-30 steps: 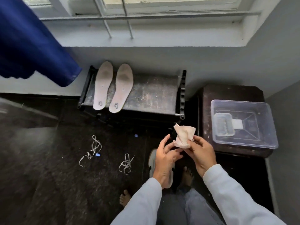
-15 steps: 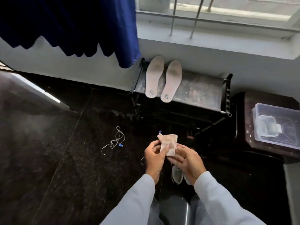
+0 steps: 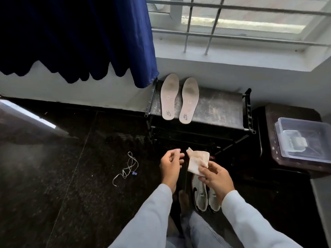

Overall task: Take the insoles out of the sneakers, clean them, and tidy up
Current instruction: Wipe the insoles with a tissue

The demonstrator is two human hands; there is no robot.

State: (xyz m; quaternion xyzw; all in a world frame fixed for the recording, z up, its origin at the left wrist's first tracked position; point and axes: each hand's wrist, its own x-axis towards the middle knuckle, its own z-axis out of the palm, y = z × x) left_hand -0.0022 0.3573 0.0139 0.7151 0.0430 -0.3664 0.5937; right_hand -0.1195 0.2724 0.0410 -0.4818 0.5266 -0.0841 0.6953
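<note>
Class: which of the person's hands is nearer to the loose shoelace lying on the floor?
Left. The left hand hangs just right of the shoelace; the right hand, holding the cloth, sits farther right, above the sneakers.

**Insoles on rack, sneakers on floor**

Two insoles (image 3: 179,100) side by side on the shoe rack (image 3: 218,110) under the window (image 3: 232,20). Sneakers (image 3: 206,196) before the rack; shoelace (image 3: 128,167) to their left; lidded container (image 3: 302,138) right of the rack.

Daylight enters through the barred window (image 3: 232,20) at one o'clock, overexposed, while the dark floor (image 3: 44,185) stays dim, with one glare streak at nine o'clock. Wide-angle distortion bends the edges; focus is slightly soft throughout.
</note>
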